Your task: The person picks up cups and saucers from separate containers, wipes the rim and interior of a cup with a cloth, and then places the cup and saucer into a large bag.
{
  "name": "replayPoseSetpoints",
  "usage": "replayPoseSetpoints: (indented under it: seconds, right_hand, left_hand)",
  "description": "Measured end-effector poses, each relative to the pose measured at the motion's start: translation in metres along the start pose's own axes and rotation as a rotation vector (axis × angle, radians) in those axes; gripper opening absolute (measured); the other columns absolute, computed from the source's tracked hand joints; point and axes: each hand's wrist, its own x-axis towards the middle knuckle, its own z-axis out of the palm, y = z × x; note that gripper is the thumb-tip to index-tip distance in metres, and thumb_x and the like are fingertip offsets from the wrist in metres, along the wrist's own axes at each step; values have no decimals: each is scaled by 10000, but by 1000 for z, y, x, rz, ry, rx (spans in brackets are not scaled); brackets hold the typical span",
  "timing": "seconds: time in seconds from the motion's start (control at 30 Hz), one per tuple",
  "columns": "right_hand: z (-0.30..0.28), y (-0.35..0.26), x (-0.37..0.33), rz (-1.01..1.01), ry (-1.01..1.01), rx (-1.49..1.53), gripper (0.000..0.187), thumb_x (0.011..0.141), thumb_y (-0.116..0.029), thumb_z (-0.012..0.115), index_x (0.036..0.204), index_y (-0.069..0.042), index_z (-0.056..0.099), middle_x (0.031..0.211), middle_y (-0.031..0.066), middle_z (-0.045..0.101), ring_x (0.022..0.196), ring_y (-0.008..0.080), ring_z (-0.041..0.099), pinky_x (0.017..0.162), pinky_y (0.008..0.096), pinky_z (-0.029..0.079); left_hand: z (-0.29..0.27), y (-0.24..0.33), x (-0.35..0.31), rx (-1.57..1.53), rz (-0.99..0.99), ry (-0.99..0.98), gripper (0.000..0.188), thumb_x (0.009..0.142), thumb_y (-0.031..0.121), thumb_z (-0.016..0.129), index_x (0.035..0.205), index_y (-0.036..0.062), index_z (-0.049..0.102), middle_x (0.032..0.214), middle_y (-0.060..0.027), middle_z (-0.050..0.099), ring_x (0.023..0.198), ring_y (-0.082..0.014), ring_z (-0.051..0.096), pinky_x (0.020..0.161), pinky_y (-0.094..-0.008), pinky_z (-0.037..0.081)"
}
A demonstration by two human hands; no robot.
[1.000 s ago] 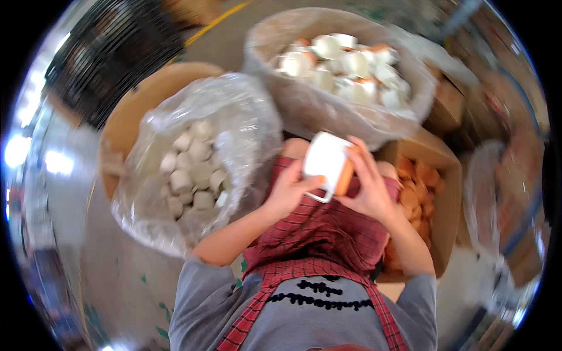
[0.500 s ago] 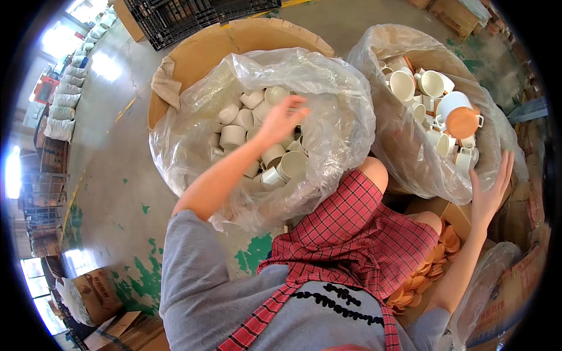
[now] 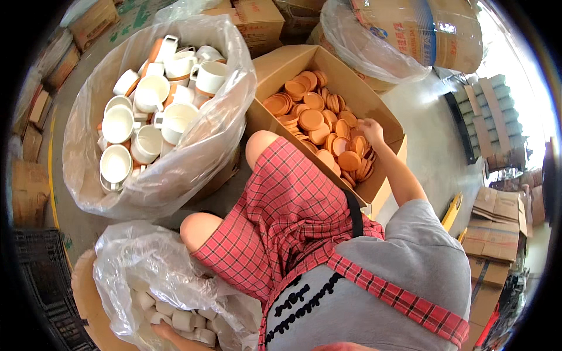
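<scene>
My right hand (image 3: 371,131) is at the right side of an open cardboard box (image 3: 387,111), its fingers curled close against the round orange discs (image 3: 313,120) heaped inside. Whether a disc is between those fingers is too small to make out. At the lower left, my left hand (image 3: 165,331) reaches among plain white mugs (image 3: 183,320) in a clear plastic bag (image 3: 137,248). Its fingertips are partly hidden beside the mugs, so its grip does not show.
A second clear bag (image 3: 82,167) at the upper left holds white mugs (image 3: 151,90), several with orange bases. Cartons (image 3: 257,23) and a plastic-wrapped bundle (image 3: 410,29) stand behind the box. A black crate (image 3: 41,286) sits at the left edge, flattened cardboard (image 3: 492,225) at the right.
My view has swung right, toward the disc box. My right hand, earlier spread open beside the bag of orange-based mugs, is now curled at the discs. My left hand has gone lower among the plain mugs.
</scene>
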Motion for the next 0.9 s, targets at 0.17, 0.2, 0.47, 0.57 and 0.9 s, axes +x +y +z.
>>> replayPoseSetpoints:
  seconds: [0.17,0.2,0.47,0.57,0.9]
  right_hand:
    - [79,13,5,-279,-191,-234,587,749,-268,715,1225,15,519,1219,226,544,1131,340,518,955,389,414]
    - [98,-28,5,-330,-325,-311,665,754,-262,713,1301,-6,436,1297,218,481,1206,343,450,999,400,380]
    - [206,-106,67,-491,-455,-896,804,726,-445,668,1363,-84,335,1385,169,385,1250,387,388,983,513,384]
    - [213,-73,59,-361,-425,-754,565,841,-339,544,1323,-77,407,1334,182,423,1215,381,442,942,475,419]
    - [42,-159,-69,-363,-886,701,749,792,-112,645,1428,-24,260,1360,130,414,1221,210,446,907,278,436]
  left_hand:
    - [-27,-8,-13,-70,309,-246,463,803,153,667,1180,-68,516,1110,-226,598,984,-314,585,871,-383,432]
    - [-43,-1,-28,-182,356,-328,423,813,154,659,1151,-66,534,1081,-209,613,957,-293,590,856,-373,433]
    - [-204,174,-180,-1280,181,118,435,882,202,592,1220,-45,473,1203,-169,519,1086,-270,511,944,-402,405]
    - [-205,216,-206,-1698,216,-2,414,860,184,570,1208,-18,474,1222,-165,515,1128,-282,507,995,-449,382]
    - [-161,388,-313,-1984,184,-882,460,966,278,413,1326,-8,384,1335,-134,456,1241,-276,434,1044,-454,328]
